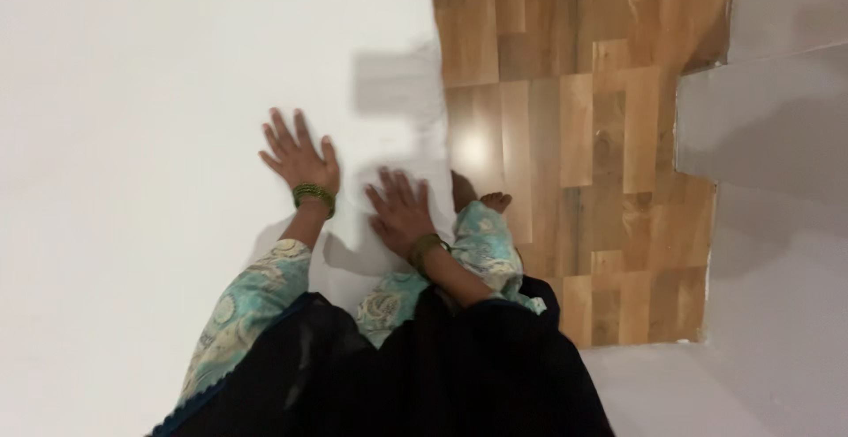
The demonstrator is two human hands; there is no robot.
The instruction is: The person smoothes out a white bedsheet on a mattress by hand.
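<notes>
while the left hand point(299, 156) and right hand point(399, 210) press flat with fingers spread on the white sheet point(177, 92), it covers most of the wood-pattern floor point(601, 154), whose right-hand strip remains exposed.

Single head-worn view, looking steeply down from close above, facing white sheet point(132, 92) and wood-pattern floor point(574, 136)

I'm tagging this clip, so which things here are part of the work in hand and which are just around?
In hand:
left hand, flat on the white sheet
right hand, flat on the same sheet

Just around:
wood-pattern floor
grey surface
green bangles
bare foot
</notes>
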